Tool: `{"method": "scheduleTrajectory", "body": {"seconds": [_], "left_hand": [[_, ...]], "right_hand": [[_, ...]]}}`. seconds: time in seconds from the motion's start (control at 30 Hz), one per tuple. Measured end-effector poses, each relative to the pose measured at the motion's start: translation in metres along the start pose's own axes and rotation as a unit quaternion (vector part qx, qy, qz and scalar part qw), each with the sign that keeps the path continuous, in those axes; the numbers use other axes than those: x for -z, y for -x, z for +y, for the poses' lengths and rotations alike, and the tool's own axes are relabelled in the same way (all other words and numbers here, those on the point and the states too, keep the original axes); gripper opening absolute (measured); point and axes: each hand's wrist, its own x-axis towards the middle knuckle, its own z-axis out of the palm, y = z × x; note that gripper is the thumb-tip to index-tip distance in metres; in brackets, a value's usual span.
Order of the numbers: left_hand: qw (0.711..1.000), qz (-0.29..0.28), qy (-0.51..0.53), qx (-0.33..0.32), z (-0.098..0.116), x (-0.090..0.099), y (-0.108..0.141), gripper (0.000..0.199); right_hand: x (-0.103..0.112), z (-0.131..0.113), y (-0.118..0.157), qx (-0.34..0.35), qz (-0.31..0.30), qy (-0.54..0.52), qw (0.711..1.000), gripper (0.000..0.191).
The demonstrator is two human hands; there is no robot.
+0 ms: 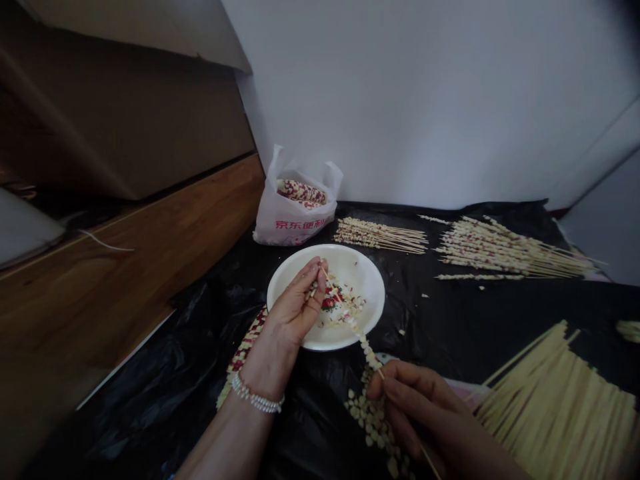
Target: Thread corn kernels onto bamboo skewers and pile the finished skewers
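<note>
My right hand (420, 407) grips a bamboo skewer (363, 341) with pale corn kernels threaded along it. Its bare tip slants up to the fingertips of my left hand (303, 297). That hand is cupped over a white bowl (367, 272), its fingers closed around a few kernels, with thumb and forefinger pinched at the tip. Loose kernels (353, 303), pale and dark red, lie on the bowl's bottom over a red printed pattern. Beneath my right hand is a heap of pale kernels (373, 420) on the black plastic sheet. My left forearm partly hides a red-and-cream corn cob (247, 343).
A white plastic bag (295, 223) of corn cobs stands behind the bowl. Threaded skewers lie in a small bundle (380, 235) and a larger pile (500, 250) at the back right. Bare skewers (565, 407) fan out at right. Wooden furniture (200, 220) borders the left.
</note>
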Motion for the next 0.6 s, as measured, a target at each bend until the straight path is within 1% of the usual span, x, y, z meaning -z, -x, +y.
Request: {"method": "scheduleTrajectory", "body": {"seconds": [0.17,0.37,0.6], "left_hand": [[1.000,-0.015,-0.025,0.008,-0.0007,-0.0005,0.0002,0.039],[0.999,0.005,-0.038,-0.005,-0.0008,-0.0001,0.0012,0.039],[0.998,-0.017,-0.067,-0.013,-0.0013,0.0006,0.0015,0.036]], "right_hand": [[-0.0034,-0.0023,-0.0001,-0.007,0.017,-0.009,1.000,0.027],[-0.0043,-0.0035,-0.0012,-0.004,0.029,0.007,1.000,0.029],[-0.0027,-0.0020,-0.0007,-0.012,0.020,0.011,1.000,0.030]]}}
